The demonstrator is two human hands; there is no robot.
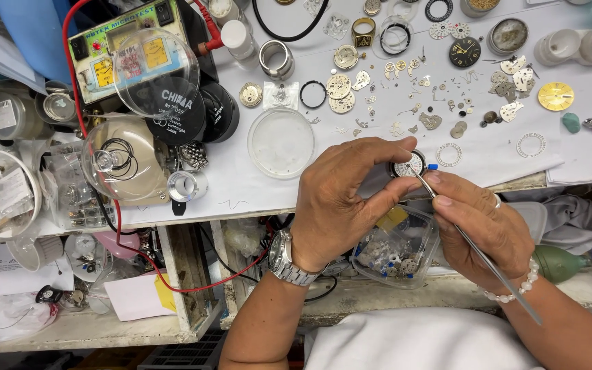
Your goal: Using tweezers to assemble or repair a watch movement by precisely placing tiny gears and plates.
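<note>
My left hand pinches a small round watch movement between thumb and fingers, at the front edge of the white work sheet. My right hand grips thin metal tweezers whose tip touches the movement's right edge, next to a tiny blue part. A metal wristwatch sits on my left wrist, a bead bracelet on my right.
Loose gears, plates, rings and dials lie scattered behind the hands, with a black dial and gold dial. A clear round dish stands left. A tester box with red wire, glass domes and jars crowd the left. A clear parts container sits below.
</note>
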